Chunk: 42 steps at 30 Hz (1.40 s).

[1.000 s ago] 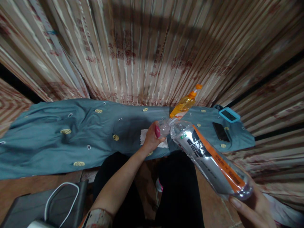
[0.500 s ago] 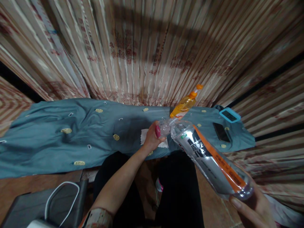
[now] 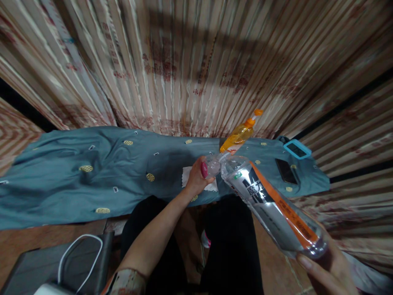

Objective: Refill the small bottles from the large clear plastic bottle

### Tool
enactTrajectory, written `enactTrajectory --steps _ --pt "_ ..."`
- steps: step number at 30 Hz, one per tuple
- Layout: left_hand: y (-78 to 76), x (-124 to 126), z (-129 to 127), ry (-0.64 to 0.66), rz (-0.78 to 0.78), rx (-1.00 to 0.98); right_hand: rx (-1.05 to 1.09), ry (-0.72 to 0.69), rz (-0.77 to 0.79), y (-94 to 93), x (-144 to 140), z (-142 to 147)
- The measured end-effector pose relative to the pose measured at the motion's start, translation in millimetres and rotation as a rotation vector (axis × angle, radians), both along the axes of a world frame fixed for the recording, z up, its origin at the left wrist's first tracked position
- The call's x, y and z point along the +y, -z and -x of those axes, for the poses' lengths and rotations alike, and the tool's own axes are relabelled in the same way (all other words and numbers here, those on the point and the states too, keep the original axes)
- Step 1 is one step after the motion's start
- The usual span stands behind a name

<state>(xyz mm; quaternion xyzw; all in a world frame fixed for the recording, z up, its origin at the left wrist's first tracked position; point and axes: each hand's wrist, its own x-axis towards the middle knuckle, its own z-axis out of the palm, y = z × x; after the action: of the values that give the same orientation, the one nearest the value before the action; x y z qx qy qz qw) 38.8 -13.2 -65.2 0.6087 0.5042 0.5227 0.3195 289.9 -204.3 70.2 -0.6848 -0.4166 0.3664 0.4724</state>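
Note:
My left hand [image 3: 198,179] is wrapped round a small clear bottle [image 3: 213,164] with a pink end, held over the cloth. Near its base, my right hand [image 3: 331,262] grips a large plastic drink bottle [image 3: 270,205] with a silver and orange label. The large bottle is tilted, its neck pointing left and meeting the mouth of the small bottle. Whether liquid passes between them I cannot tell. Just behind the two mouths stands a pump bottle [image 3: 238,137] of orange-yellow liquid. A white tissue [image 3: 186,176] lies partly under my left hand.
A blue-green patterned cloth [image 3: 166,164] covers the long surface before me. At its right are a dark phone [image 3: 286,171] and a blue-framed device [image 3: 297,149]. Pleated curtains [image 3: 190,73] hang behind. A grey case [image 3: 39,262] with a white cable [image 3: 63,258] is lower left.

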Motion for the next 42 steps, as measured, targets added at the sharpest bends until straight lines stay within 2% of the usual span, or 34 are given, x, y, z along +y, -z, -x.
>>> enactTrajectory --steps 4,12,23,30,37,42 --pt "-0.1 1 0 0.005 0.005 -0.009 -0.02 0.0 -0.015 4.5 0 -5" --pt "-4.2 -1 0 -0.003 0.013 -0.003 -0.033 -0.01 0.001 -1.8 0 3" --pt "-11.6 -4 0 0.008 0.031 -0.047 0.01 0.008 0.008 1.3 -1 3" --pt "-13.7 -5 1 0.007 0.054 -0.061 0.02 -0.038 0.004 11.2 -1 -8" --pt "-12.1 -5 3 0.003 0.084 -0.075 0.024 -0.089 -0.01 13.2 -1 -5" --pt "-12.0 -4 3 0.007 0.087 -0.094 -0.009 -0.152 0.0 25.5 0 -18"
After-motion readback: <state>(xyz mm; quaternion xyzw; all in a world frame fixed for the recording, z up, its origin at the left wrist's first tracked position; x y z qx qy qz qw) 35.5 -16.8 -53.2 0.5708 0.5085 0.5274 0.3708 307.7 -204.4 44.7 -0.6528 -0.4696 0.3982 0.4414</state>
